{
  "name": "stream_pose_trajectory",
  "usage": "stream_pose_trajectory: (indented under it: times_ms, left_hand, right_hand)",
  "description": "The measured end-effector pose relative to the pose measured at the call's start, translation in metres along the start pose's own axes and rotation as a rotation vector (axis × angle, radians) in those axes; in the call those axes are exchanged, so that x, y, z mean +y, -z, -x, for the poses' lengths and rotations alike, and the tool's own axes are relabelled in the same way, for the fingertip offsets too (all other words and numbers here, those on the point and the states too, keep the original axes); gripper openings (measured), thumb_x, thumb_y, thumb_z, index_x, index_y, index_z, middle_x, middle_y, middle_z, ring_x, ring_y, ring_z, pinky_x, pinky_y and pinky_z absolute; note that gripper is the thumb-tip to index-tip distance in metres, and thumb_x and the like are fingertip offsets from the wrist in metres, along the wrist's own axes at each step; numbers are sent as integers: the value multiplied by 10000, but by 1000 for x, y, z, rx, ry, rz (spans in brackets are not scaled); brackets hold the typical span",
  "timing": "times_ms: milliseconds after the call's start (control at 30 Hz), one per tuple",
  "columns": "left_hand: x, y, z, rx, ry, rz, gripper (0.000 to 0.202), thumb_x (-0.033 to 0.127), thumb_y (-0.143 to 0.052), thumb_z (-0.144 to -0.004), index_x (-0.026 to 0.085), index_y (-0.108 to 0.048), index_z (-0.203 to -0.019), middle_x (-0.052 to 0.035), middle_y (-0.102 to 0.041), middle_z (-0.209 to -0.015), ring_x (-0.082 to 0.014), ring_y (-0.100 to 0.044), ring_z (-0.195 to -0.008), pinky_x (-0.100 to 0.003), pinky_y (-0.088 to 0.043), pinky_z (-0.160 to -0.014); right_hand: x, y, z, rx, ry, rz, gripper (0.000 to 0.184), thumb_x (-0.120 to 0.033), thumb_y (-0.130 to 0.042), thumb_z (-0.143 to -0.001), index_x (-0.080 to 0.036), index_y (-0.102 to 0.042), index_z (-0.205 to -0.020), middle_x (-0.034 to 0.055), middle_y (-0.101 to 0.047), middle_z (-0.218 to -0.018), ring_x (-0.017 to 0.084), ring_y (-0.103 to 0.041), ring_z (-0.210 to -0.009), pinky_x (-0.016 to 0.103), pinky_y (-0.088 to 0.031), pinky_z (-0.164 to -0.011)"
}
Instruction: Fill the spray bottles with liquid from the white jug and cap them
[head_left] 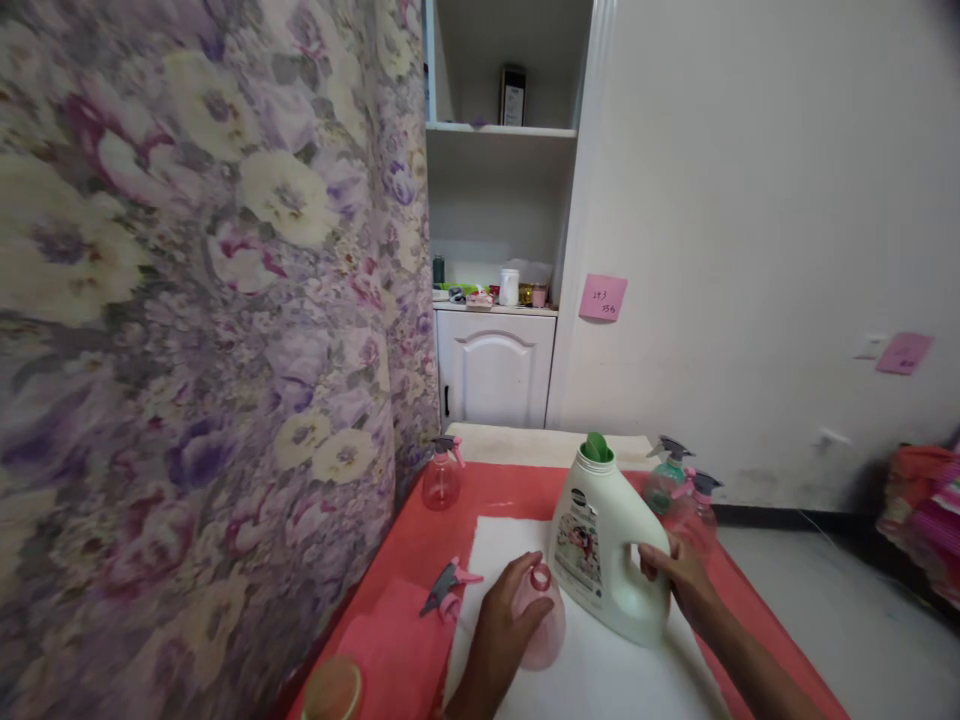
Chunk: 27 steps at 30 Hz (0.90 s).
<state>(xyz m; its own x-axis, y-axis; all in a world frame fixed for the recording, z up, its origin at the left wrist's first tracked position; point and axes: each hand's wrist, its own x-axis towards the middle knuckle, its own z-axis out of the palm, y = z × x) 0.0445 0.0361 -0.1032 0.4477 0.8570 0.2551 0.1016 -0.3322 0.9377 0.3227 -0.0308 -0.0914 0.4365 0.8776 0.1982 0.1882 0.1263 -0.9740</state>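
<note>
My left hand (504, 625) is closed around a clear pink spray bottle (546, 635) whose neck is uncapped. My right hand (671, 570) grips the handle of a large pale jug (600, 545) with a green spout in its mouth and a printed label. The jug leans a little to the left, close beside the bottle and above a white cloth (622, 685). A grey and pink spray head (448, 590) lies detached on the red table, left of my left hand. I cannot tell whether the jug's base touches the cloth.
A pink spray bottle (441, 480) stands at the table's back left. A green spray bottle (664, 485) and another pink one (696, 515) are at the right edge. A round, gold-rimmed container (332, 690) sits at the front left. A floral curtain (225, 350) borders the left side.
</note>
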Motion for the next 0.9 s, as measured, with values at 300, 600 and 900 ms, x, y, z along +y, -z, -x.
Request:
stream_pose_trajectory:
  times_ms: [300, 600, 900]
  left_hand:
    - [-1, -1, -4, -10, -32, 68, 346, 269, -627, -784, 221, -700, -1119, -87, -728, -1174, -261, -631, -1139, -363, -451, -1022]
    - [7, 1, -4, -19, -86, 102, 259, 250, -611, -798, 206, -707, -1034, -85, -728, -1072, -246, -648, -1052, -335, -468, -953]
    - [13, -1, 3, -39, -118, 167, 207, 212, -615, -770, 204, -702, -957, -60, -709, -980, -225, -646, -968, -298, -471, -897]
  right_hand:
    - [-47, -6, -6, 4, 61, -5, 502, -626, -588, -791, -215, -477, -525, -25, -491, -519, 135, -423, -512, 279, -320, -539]
    - [-119, 41, 24, -209, 44, 298, 464, -605, -646, -767, -199, -536, -572, -34, -476, -486, 123, -410, -499, 268, -289, -520]
    - [-147, 53, 58, -408, -111, 452, 432, -617, -666, -735, -186, -648, -760, -33, -497, -567, 104, -393, -479, 234, -270, -449]
